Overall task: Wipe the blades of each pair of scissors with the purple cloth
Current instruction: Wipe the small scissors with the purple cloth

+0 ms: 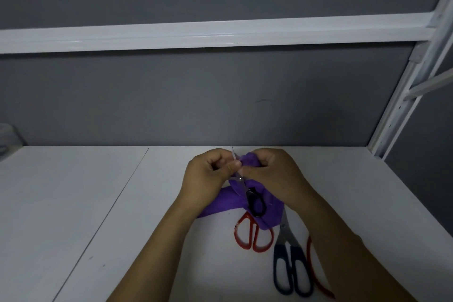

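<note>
Small black-handled scissors (255, 202) are held up over the white table, blades pointing away from me. My left hand (208, 176) pinches the blades near their middle. My right hand (274, 174) grips the purple cloth (228, 201) bunched against the blades; the cloth drapes down under the black handles. On the table lie red-handled scissors (252, 235), their blades hidden under the cloth, and blue-handled scissors (291, 267). A further red handle (316, 274) shows partly behind my right forearm.
The white table (98, 203) stretches wide to the left, with a seam running diagonally. A grey wall stands behind, with a white rail across it. A white metal frame post (397, 115) rises at the right. A blurred object (7, 140) sits at the far left edge.
</note>
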